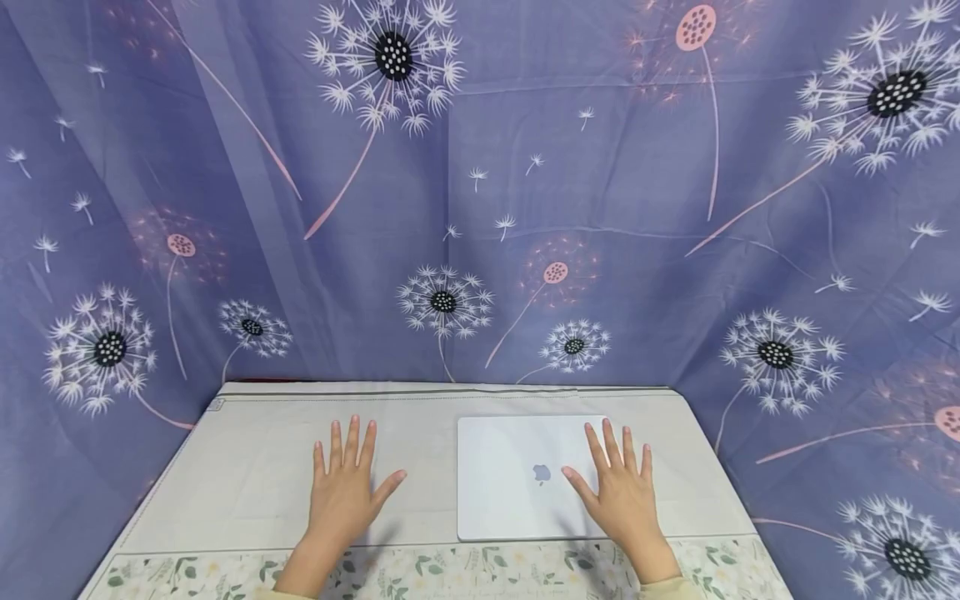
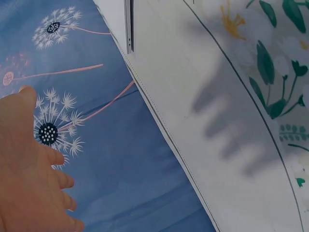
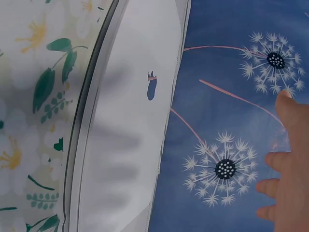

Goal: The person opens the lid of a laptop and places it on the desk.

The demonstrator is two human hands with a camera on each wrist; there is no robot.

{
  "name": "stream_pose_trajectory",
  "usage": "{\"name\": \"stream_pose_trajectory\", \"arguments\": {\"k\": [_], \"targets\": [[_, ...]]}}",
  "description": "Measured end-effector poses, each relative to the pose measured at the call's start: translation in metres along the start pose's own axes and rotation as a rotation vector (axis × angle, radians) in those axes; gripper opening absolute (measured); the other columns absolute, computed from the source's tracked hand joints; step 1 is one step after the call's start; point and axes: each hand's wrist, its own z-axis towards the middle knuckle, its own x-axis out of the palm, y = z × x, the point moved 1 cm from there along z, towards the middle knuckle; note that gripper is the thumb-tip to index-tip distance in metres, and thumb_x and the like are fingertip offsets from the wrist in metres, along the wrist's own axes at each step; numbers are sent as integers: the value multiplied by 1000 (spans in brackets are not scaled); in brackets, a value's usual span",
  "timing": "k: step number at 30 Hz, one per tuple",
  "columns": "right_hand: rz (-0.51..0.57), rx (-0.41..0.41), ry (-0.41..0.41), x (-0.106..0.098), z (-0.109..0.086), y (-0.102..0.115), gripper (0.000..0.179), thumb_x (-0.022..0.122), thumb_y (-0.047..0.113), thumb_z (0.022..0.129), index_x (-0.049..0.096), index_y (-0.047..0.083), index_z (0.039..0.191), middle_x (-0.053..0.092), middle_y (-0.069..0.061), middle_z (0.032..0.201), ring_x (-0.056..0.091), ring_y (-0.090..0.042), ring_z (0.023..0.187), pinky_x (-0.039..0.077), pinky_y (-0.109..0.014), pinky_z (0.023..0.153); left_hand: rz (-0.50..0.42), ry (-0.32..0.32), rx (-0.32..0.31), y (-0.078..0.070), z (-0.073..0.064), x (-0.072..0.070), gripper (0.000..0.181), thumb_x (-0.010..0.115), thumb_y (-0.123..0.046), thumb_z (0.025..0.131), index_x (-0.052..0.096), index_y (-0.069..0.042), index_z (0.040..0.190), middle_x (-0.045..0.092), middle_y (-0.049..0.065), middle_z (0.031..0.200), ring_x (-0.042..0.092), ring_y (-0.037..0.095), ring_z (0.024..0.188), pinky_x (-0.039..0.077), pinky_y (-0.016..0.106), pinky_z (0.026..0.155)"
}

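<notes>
A closed silver laptop (image 1: 502, 479) with an apple logo lies flat on the right half of the table, and its lid also shows in the right wrist view (image 3: 125, 111). My right hand (image 1: 621, 496) is spread over the laptop's right edge, fingers straight, holding nothing. Left of the laptop, my left hand (image 1: 343, 492) is spread above the pale table cover, likewise holding nothing. Shadows of both hands fall beneath them. In the left wrist view the left hand (image 2: 29, 169) shows at the left edge; the right hand (image 3: 294, 159) is at the right edge of its own view.
The table (image 1: 247, 483) has a whitish cover, with a floral cloth strip (image 1: 465, 571) along the near edge. A blue-purple curtain (image 1: 480, 200) with dandelion prints hangs behind the table and along both sides.
</notes>
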Motion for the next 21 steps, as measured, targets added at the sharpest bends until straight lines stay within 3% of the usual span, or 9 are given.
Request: {"name": "stream_pose_trajectory", "arguments": {"k": [21], "targets": [[-9,13,5,2,0,-9,77,52,58,92,36,9,148,29,-22,153,19,-48,140,7,-67,113,-24,1,19,-17,7,-2,86,51,-59,92,22,-5,152,10,21,158,-1,41,145,-6,60,116]]}}
